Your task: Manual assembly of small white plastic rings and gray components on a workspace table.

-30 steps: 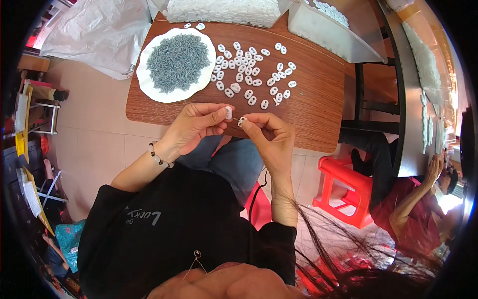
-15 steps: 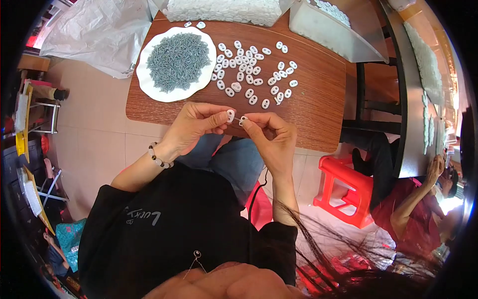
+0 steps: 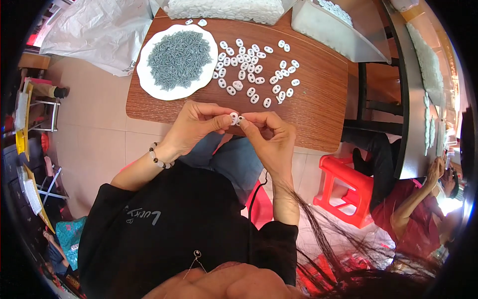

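Just past the table's near edge, my left hand (image 3: pixel 196 127) pinches a small white oval piece with two holes (image 3: pixel 233 117) between thumb and forefinger. My right hand (image 3: pixel 273 137) grips a second such white piece (image 3: pixel 240 120), its fingers covering most of it. The two pieces meet, or nearly so, between my fingertips; what joins them is hidden. Many loose white two-hole pieces (image 3: pixel 251 91) lie scattered on the brown table (image 3: pixel 318 117). Left of them, a white scalloped plate (image 3: pixel 145 85) bears a heap of short grey-blue rods (image 3: pixel 179 60).
Along the table's far edge stand a bin of white pieces (image 3: pixel 224 11) and a translucent bin (image 3: pixel 328 37). A red stool (image 3: pixel 343 187) is to the right, near a seated person in dark red (image 3: pixel 413 214). A pale plastic sheet (image 3: pixel 99 35) spreads at far left.
The two white pieces, apart with a thin link between them half a second ago, have come together. My hands have drawn slightly closer to each other.
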`<state>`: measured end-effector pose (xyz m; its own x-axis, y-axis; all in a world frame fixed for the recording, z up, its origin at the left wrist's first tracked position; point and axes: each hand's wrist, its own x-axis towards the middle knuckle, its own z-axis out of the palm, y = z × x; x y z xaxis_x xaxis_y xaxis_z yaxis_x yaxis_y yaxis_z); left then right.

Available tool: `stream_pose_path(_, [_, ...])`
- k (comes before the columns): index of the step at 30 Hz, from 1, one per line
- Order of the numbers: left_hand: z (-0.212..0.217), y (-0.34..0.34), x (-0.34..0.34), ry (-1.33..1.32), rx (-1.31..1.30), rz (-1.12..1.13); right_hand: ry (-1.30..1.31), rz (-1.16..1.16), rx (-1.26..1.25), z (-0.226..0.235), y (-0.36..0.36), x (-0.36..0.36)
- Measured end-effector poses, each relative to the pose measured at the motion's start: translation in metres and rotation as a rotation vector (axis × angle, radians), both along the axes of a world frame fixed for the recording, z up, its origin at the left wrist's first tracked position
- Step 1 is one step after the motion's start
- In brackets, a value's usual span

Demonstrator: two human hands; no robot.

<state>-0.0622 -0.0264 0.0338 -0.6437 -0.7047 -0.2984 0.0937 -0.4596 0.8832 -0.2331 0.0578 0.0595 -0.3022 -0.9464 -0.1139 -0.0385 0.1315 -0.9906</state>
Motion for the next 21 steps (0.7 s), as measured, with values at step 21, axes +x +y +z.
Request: stream_pose_path(21, [0.045, -0.001, 0.008, -0.012, -0.046, -0.238, -0.355, 0.191, -0.052, 0.003, 0.01, -0.008])
